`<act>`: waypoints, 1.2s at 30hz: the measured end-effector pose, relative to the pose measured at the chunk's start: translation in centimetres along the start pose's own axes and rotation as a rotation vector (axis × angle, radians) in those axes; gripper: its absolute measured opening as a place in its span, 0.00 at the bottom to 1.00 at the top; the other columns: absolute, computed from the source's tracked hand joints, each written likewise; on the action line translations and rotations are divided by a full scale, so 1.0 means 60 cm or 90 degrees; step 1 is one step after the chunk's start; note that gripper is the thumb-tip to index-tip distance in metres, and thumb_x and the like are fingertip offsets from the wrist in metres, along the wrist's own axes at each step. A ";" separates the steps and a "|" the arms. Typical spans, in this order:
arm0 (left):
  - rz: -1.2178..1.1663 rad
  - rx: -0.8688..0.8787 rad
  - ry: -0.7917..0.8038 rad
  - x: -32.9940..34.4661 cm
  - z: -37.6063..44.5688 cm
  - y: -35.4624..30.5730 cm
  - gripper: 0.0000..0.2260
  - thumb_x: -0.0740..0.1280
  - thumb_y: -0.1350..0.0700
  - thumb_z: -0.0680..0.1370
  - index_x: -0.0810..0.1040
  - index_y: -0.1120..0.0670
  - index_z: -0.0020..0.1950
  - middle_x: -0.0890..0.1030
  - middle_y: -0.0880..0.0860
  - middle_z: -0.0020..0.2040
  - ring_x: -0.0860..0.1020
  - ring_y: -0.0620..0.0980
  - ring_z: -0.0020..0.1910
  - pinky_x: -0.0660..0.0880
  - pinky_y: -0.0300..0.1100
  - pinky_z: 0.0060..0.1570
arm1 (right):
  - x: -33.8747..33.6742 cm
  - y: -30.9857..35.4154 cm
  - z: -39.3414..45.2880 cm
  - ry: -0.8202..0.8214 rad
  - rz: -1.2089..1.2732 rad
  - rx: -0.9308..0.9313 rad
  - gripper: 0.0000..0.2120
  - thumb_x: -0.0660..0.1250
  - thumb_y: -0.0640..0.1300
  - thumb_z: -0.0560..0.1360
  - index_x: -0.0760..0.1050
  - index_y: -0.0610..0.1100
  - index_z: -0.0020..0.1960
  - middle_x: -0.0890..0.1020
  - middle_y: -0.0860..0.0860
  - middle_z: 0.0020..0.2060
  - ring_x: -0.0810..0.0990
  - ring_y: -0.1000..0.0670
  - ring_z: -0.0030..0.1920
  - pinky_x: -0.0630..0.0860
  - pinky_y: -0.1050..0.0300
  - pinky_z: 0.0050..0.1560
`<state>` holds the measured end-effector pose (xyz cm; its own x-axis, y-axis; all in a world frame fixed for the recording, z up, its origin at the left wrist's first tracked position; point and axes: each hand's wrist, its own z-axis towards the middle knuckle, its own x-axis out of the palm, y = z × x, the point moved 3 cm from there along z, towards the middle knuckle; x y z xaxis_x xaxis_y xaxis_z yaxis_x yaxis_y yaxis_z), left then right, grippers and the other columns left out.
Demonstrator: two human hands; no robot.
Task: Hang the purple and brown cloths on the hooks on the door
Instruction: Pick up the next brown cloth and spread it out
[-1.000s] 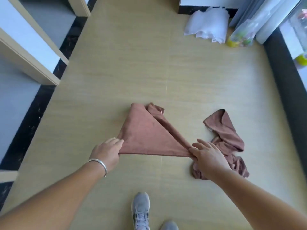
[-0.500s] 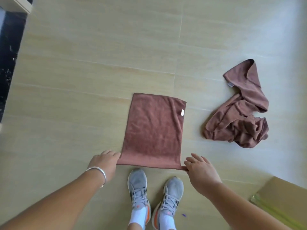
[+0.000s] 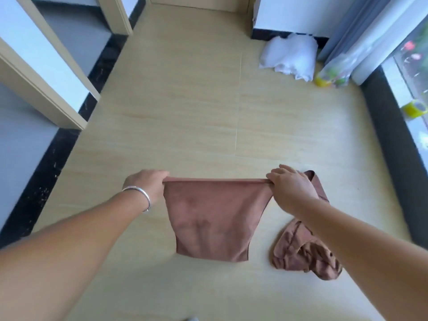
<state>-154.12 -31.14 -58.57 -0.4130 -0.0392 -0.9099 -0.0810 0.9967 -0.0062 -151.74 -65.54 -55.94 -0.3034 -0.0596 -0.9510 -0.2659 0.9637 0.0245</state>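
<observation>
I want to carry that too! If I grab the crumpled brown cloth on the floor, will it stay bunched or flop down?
Probably flop: the crumpled cloth lies in soft folds, like the held cloth sagging between the left hand and right hand. It likely feels light, since a fingertip grip holds that one up.

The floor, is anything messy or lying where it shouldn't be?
Yes. A second brown cloth lies crumpled in a heap on the floor, partly under the right arm. A white cloth is bunched by the far wall. The held cloth looks neat, stretched between the left hand and right hand.
</observation>
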 end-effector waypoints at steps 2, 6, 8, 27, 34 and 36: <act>-0.007 0.000 -0.075 -0.095 0.015 -0.002 0.12 0.59 0.56 0.77 0.76 0.49 0.58 0.81 0.52 0.56 0.78 0.56 0.53 0.74 0.46 0.48 | -0.089 -0.007 0.022 -0.051 -0.001 0.014 0.16 0.55 0.42 0.80 0.75 0.50 0.63 0.73 0.54 0.67 0.60 0.50 0.74 0.58 0.54 0.69; -0.038 -0.004 -0.216 -0.222 0.007 -0.004 0.12 0.58 0.59 0.77 0.76 0.49 0.57 0.81 0.52 0.53 0.78 0.57 0.50 0.74 0.46 0.43 | -0.216 -0.014 0.028 -0.146 0.018 0.015 0.12 0.56 0.43 0.79 0.78 0.47 0.54 0.78 0.53 0.58 0.66 0.49 0.67 0.63 0.53 0.63; -0.045 0.008 -0.264 -0.244 -0.012 -0.003 0.12 0.58 0.60 0.76 0.76 0.50 0.56 0.80 0.51 0.53 0.77 0.57 0.50 0.75 0.48 0.43 | -0.242 -0.015 0.015 -0.176 0.027 0.004 0.12 0.56 0.44 0.79 0.78 0.47 0.52 0.79 0.53 0.55 0.68 0.49 0.65 0.64 0.53 0.62; -0.077 0.062 0.130 0.321 -0.271 -0.006 0.26 0.58 0.63 0.77 0.67 0.44 0.73 0.66 0.42 0.74 0.63 0.42 0.72 0.62 0.36 0.68 | 0.299 0.028 -0.275 0.131 0.102 -0.048 0.16 0.56 0.54 0.81 0.73 0.54 0.65 0.73 0.60 0.66 0.60 0.53 0.74 0.58 0.58 0.72; -0.115 0.022 0.224 0.501 -0.301 -0.008 0.19 0.63 0.58 0.77 0.76 0.43 0.65 0.73 0.40 0.67 0.71 0.43 0.66 0.68 0.38 0.62 | 0.484 0.043 -0.341 0.258 0.117 -0.029 0.15 0.54 0.54 0.82 0.72 0.55 0.66 0.71 0.60 0.68 0.57 0.52 0.75 0.60 0.57 0.69; -0.140 -0.013 0.233 0.530 -0.298 -0.007 0.14 0.64 0.57 0.77 0.80 0.42 0.58 0.78 0.41 0.59 0.75 0.45 0.59 0.73 0.41 0.54 | 0.519 0.047 -0.345 0.273 0.114 -0.029 0.15 0.53 0.54 0.82 0.73 0.55 0.64 0.72 0.60 0.66 0.57 0.53 0.75 0.61 0.57 0.68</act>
<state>-183.41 -34.09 -80.09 -0.6785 -0.2775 -0.6802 -0.2193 0.9602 -0.1730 -180.86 -70.08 -79.11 -0.6966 -0.0045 -0.7174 -0.2121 0.9566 0.2000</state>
